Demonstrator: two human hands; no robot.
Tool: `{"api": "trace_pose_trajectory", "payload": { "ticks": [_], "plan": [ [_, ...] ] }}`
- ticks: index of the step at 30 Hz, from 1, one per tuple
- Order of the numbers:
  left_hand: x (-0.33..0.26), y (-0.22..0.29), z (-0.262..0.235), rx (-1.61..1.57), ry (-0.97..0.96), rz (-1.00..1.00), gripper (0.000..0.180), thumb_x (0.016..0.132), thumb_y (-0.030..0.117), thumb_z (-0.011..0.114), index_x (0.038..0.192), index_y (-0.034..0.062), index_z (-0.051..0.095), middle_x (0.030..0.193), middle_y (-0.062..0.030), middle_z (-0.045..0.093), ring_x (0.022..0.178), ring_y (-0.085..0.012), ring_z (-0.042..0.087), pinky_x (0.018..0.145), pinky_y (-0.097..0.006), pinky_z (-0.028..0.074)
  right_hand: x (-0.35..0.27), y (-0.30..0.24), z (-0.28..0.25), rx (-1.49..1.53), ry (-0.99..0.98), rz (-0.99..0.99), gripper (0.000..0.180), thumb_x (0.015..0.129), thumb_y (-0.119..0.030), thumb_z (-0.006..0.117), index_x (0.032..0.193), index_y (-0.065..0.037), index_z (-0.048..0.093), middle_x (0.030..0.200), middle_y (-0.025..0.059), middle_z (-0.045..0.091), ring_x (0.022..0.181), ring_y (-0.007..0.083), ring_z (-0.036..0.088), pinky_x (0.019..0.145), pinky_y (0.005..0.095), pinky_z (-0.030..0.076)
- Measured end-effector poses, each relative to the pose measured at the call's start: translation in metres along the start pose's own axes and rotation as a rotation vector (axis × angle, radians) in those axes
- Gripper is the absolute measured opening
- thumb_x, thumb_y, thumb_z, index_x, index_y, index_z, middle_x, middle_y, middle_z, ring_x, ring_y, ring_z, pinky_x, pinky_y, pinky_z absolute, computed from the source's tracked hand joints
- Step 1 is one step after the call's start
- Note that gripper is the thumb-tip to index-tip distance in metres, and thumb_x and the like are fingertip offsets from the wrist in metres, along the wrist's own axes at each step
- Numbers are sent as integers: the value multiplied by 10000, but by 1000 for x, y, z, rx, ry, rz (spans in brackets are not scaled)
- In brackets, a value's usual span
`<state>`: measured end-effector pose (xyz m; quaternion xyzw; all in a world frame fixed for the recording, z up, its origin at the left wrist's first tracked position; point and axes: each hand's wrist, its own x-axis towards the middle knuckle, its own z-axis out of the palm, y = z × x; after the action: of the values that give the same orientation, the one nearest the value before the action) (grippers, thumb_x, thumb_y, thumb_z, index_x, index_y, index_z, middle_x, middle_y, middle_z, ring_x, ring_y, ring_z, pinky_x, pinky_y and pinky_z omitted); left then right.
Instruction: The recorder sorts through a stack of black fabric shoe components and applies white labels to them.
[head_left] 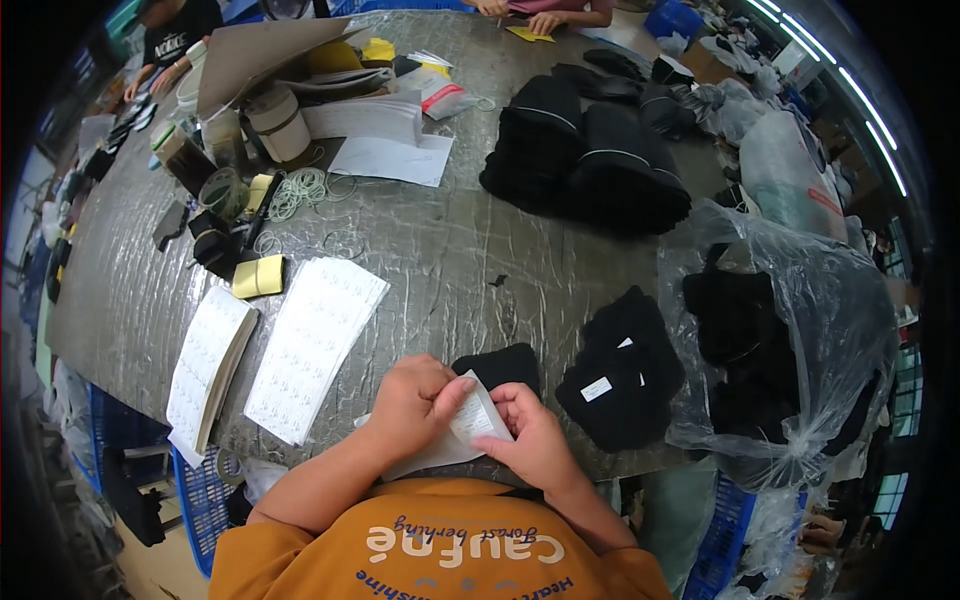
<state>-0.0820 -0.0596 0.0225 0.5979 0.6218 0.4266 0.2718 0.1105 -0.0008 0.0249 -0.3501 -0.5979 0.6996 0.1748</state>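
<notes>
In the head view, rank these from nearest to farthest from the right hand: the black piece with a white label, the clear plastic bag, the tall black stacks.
From the right hand:
1. Black piece with a white label, just to its right.
2. Clear plastic bag, farther right at the table edge.
3. Tall black stacks, far across the table.

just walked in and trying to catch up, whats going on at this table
A person in an orange shirt holds a small white label sheet between the left hand and right hand at the near edge of the foil-covered table. A black fabric piece lies just beyond the hands, with a pile of black pieces carrying white stickers to the right. Stacks of white label sheets sit to the left, and a clear plastic bag of black items on the right.
</notes>
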Motion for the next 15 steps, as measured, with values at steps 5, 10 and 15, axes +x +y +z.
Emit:
{"api": "trace_pose_trajectory", "payload": {
  "ticks": [5,10,15],
  "plan": [
    [-2,1,-12,-620,-90,-437,106,813,62,721,865,-9,662,907,-62,684,847,-112,630,715,-258,501,5,0,4,104,-16,4,422,799,24,697,1162,0,484,872,64,672,782,84,624,695,234,498],
    [0,5,-19,-404,-88,-446,146,800,64,741,901,-6,663,869,-32,675,789,-100,626,696,-235,499,5,3,4,62,-37,12,426,816,79,659,1173,-2,440,932,74,666,866,101,630,749,229,501],
    [-4,2,-18,-79,-83,-400,247,803,223,771,836,-2,676,708,-45,647,618,-77,551,554,-262,458,2,-2,2,-35,52,-13,404,806,-25,705,1135,1,473,761,98,684,672,100,630,619,247,488]
  ]
}}
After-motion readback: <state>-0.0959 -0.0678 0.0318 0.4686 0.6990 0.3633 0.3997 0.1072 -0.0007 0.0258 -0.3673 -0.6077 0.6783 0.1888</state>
